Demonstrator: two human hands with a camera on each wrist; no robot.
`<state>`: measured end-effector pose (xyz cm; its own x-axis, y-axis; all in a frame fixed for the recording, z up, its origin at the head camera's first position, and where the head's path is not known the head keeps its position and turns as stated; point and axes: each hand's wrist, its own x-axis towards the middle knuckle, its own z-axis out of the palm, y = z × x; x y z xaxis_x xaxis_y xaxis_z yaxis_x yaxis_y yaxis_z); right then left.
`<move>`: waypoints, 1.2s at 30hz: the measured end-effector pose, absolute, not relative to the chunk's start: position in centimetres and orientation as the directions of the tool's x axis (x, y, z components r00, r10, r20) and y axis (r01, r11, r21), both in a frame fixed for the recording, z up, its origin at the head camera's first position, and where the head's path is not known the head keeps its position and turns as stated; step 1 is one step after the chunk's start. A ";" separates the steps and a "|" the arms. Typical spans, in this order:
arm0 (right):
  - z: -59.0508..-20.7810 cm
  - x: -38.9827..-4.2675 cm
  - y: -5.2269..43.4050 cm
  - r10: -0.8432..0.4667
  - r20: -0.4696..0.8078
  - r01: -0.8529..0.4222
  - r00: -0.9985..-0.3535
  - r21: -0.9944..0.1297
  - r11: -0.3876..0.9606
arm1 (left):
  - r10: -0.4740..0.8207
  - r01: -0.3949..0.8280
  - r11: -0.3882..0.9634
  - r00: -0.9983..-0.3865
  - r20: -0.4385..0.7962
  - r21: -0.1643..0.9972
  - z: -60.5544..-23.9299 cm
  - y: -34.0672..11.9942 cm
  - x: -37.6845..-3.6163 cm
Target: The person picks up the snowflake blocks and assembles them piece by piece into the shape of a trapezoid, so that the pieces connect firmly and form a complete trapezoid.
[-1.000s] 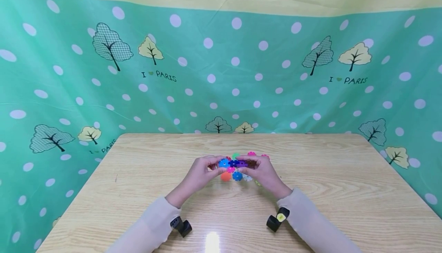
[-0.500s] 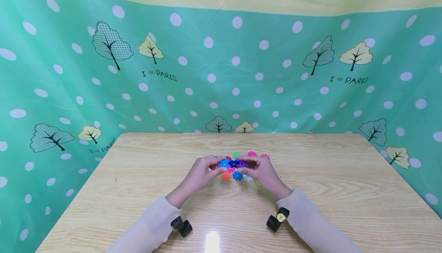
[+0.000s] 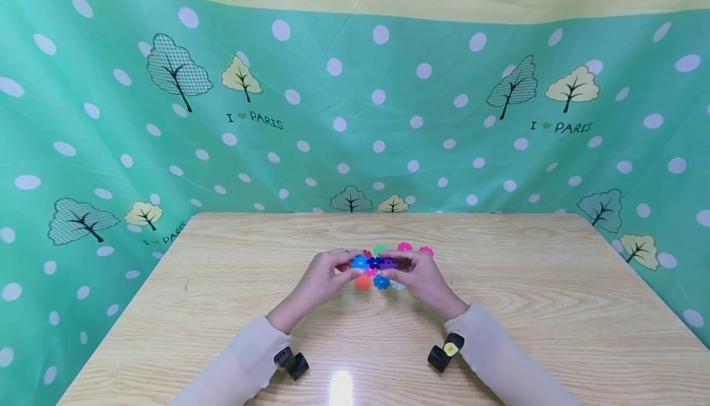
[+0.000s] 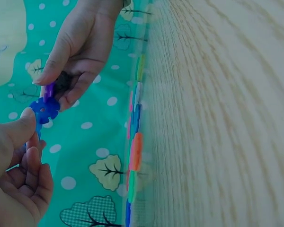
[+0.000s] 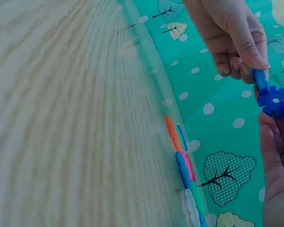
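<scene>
Above the table my left hand (image 3: 326,275) pinches a light blue notched disc (image 3: 360,262), a snowflake-type building piece. A dark blue disc (image 4: 46,109) links it to a purple disc (image 4: 48,92), which my right hand (image 3: 426,275) pinches from the other side. The dark blue disc faces the left wrist camera, while the purple one stands nearly edge-on there. Beyond the purple disc, a brown disc (image 3: 405,262) shows under the right fingers, looking almost black in the left wrist view. Fingers partly cover the light blue and brown pieces.
Loose discs lie flat on the wooden table (image 3: 222,332) beneath and behind the hands: orange (image 3: 363,283), blue (image 3: 381,282), white (image 3: 397,284), green (image 3: 379,249) and several pink or red ones. A green dotted cloth (image 3: 310,110) hangs behind the table's far edge.
</scene>
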<state>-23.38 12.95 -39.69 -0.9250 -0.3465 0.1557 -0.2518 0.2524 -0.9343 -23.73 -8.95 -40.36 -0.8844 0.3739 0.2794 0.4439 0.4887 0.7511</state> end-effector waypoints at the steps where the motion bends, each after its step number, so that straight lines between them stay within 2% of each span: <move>1: -40.0 -23.6 13.0 -0.346 0.157 -0.252 -0.925 -0.934 0.251 | 0.374 0.444 0.487 -0.884 0.280 0.752 -40.4 -8.9 -23.8; 8: -42.3 -24.8 13.4 -0.325 0.160 -0.246 -0.932 -0.938 0.245 | 0.360 0.399 0.459 -0.900 0.244 0.794 -40.6 -8.9 -23.8; 20: -41.3 -24.6 13.3 -0.339 0.118 -0.205 -0.933 -0.951 0.232 | 0.335 0.309 0.418 -0.927 0.171 0.855 -40.3 -8.9 -23.7; 28: -42.0 -25.1 13.3 -0.365 0.207 -0.287 -0.908 -0.941 0.180 | 0.310 0.307 0.407 -0.932 0.186 0.860 -40.3 -8.8 -24.0; 36: -42.4 -25.0 13.1 -0.282 0.172 -0.228 -0.944 -0.957 0.181 | 0.301 0.291 0.382 -0.936 0.180 0.877 -40.8 -8.2 -23.8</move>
